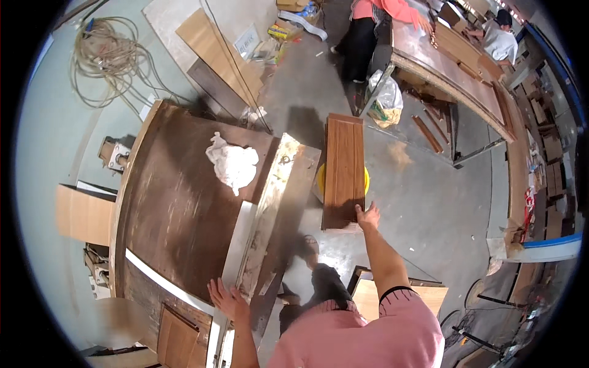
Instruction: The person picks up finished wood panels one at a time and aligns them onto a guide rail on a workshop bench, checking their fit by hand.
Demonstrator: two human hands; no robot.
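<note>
Board stack (345,168); right fingers (373,213) touching; bag (386,101) bulging

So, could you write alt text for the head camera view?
A person's right hand touches the near end of stacked brown wooden panels; the left hand is at a brown bench's edge. A crumpled white cloth lies on the bench.

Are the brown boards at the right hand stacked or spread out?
Stacked: the brown boards lie one on another, with layered edges showing at the end nearest the right hand.
</note>
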